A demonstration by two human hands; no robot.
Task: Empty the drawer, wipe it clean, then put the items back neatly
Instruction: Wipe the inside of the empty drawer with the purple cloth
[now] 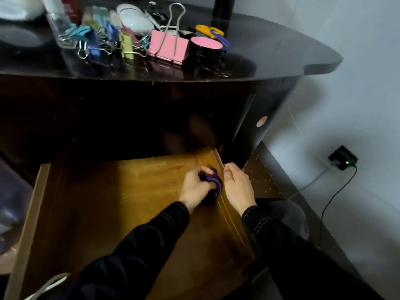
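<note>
**WIPING THE DRAWER FLOOR: RIGHT-HAND EDGE**

Step in hand, as judged from where I am standing: the wiping stage. The person is leaning over the pulled-out drawer [91,191], both dark sleeves reaching forward.

1. The left hand [194,188] is clenching a bunched purple cloth [214,182], fingers curled tightly round it, and is pressing it onto the wooden floor just beside the drawer's right wall.
2. The right hand [237,187] is bracing the drawer, fingers curled over the top edge of that right wall.

Doing it well:
- The bracing hand is doing useful work; keeping it on the wall should stop the drawer from sliding under the wiping pressure.
- The cloth is sitting in the seam where floor meets wall. Dust tends to gather there, so running along the seam before sweeping the open floor is advisable.
- The dark back end under the bench [281,50] is hard to see; it probably needs a deliberate reach.

Count, nearest first:
- Hands: two. Cloth: one. Drawer: one.
- On the bench, beyond the drawer: one large pink binder clip [167,47]; one round black tin [206,49] with a pink lid; one pair of scissors [213,32] with yellow and blue handles; one heap of small coloured clips [104,43], too tangled to count; one clear container [58,29]; one white oval object [135,17], not identifiable.
</note>
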